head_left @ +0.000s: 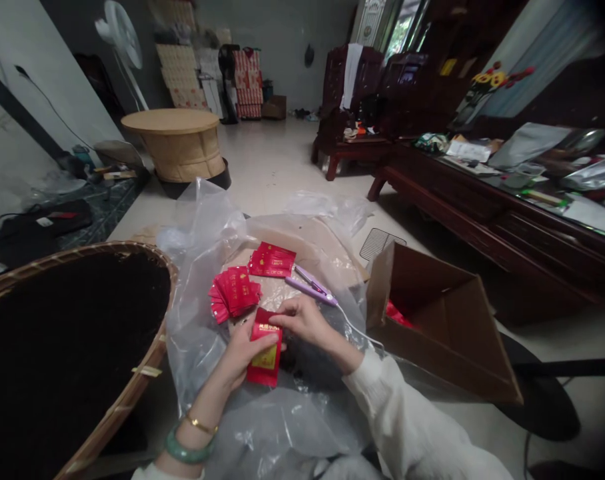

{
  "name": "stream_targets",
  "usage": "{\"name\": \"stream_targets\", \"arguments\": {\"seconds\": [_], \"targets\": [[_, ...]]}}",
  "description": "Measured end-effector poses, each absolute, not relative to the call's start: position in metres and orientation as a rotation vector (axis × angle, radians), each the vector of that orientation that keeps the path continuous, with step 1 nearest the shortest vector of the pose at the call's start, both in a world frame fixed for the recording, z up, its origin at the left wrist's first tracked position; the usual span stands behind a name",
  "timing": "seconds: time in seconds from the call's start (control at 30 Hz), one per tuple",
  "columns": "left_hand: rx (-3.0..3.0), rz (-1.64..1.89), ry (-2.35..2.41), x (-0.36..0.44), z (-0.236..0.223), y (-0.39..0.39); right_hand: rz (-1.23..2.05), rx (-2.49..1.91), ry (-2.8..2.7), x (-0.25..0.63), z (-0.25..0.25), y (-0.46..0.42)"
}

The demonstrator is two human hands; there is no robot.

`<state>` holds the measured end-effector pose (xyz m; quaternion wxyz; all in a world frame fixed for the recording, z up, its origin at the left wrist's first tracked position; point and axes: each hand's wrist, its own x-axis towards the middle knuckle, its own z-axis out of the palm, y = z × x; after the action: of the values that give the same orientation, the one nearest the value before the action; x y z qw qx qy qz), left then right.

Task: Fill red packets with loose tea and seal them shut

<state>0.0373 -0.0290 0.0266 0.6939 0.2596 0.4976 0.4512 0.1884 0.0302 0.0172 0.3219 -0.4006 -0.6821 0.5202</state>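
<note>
A red foil pouch (263,373) with a yellow label stands upright between my two hands. My left hand (245,353) wraps its lower part, the thumb across the front. With thumb and fingers, my right hand (302,320) pinches its top edge. Just beyond lies a fanned stack of red pouches (235,291), and behind that another spread of red pouches (272,260). To their right rests a purple hair straightener (310,291), its jaws apart and a white cord running toward my right sleeve. All this lies on a clear plastic sheet (202,227).
On the left, a wide woven basket (170,267) holds dark loose material. An open cardboard box (462,333) with something red inside stands at right. Farther off are a round wooden table (170,121), a fan (124,33) and a long dark wood table (482,200).
</note>
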Motion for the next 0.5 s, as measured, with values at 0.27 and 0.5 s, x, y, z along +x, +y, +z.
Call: {"name": "stream_targets", "arguments": {"seconds": [0.27,0.5], "targets": [[0.567,1.034,1.185,0.036,0.015,-0.027,0.438,-1.703,-2.128,0.227,0.002,0.073],[0.603,1.031,1.247,0.035,0.021,-0.027,0.386,-1.74,-2.34,0.235,-0.015,0.085]]}}
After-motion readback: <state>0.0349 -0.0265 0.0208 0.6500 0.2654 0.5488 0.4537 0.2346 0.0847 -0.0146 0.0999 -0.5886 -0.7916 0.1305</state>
